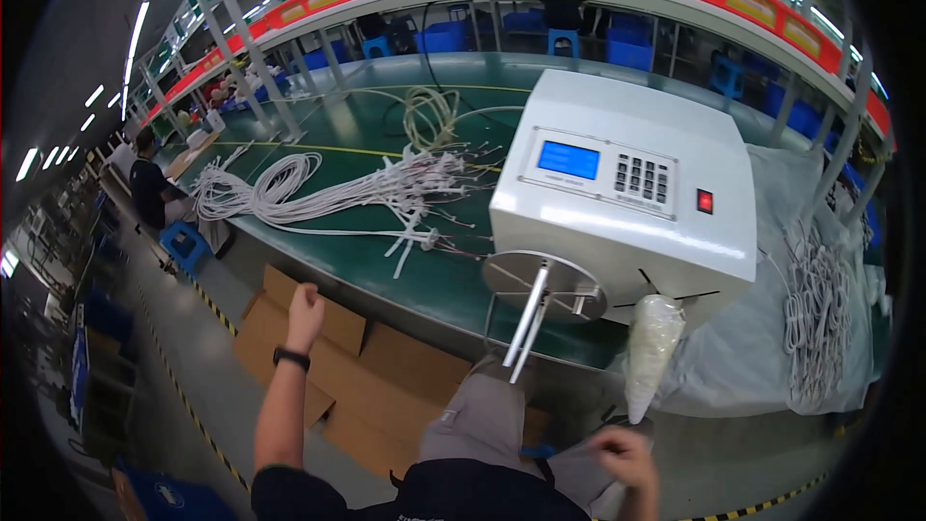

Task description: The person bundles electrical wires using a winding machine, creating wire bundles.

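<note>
My left hand is raised over the floor in front of the green bench, fingers curled, with nothing visible in it. A black band sits on that wrist. My right hand hangs low by my right thigh, just below the tip of a white cone-shaped spool that hangs from the machine; whether it touches the spool is unclear. The white winding machine has a blue screen, a keypad, a red switch and a round metal disc with two rods sticking out toward me.
White cable bundles lie spread on the green bench. More coiled cables rest on grey sheeting at right. Flattened cardboard covers the floor. A seated person works at far left by a blue stool.
</note>
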`<state>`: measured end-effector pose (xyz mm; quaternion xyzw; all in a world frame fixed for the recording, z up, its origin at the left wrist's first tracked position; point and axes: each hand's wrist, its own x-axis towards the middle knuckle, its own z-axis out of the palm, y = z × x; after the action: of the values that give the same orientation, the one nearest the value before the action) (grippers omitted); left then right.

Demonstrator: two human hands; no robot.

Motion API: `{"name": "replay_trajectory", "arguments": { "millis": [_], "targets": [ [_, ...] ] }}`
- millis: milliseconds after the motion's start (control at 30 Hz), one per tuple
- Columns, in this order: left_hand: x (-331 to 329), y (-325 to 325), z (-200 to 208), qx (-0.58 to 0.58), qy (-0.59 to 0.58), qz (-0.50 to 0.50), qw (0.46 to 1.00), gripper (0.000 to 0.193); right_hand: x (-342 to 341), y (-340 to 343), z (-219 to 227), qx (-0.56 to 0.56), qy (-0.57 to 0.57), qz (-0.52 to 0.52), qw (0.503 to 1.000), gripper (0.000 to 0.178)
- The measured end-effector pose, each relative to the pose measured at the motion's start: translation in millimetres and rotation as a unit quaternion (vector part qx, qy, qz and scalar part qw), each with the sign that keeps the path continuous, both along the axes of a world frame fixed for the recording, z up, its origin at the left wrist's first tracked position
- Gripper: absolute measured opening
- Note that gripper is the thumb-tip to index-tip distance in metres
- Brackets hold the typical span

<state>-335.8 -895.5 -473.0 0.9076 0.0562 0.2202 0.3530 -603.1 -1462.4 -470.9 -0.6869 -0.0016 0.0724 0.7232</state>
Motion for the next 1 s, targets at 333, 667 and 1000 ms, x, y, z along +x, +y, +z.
{"name": "replay_trajectory", "arguments": {
  "millis": [333, 667, 1000],
  "targets": [
    [153.9, -62.4, 15.5, 0.431, -0.056, -0.249, 0.866, 0.025, 29.0, 144.9, -5.3, -0.235, -0.158, 0.146, 0.948, 0.020],
    [142.8, -52.7, 67.3, 0.284, -0.166, -0.329, 0.885, 0.009, 90.3, 188.4, 26.8, -0.298, -0.243, 0.115, 0.916, 0.025],
    [72.4, -52.0, 98.7, 0.374, -0.180, -0.426, 0.804, 0.015, 242.2, 311.1, 86.2, -0.478, -0.438, -0.127, 0.751, 0.028]
  ]
}}
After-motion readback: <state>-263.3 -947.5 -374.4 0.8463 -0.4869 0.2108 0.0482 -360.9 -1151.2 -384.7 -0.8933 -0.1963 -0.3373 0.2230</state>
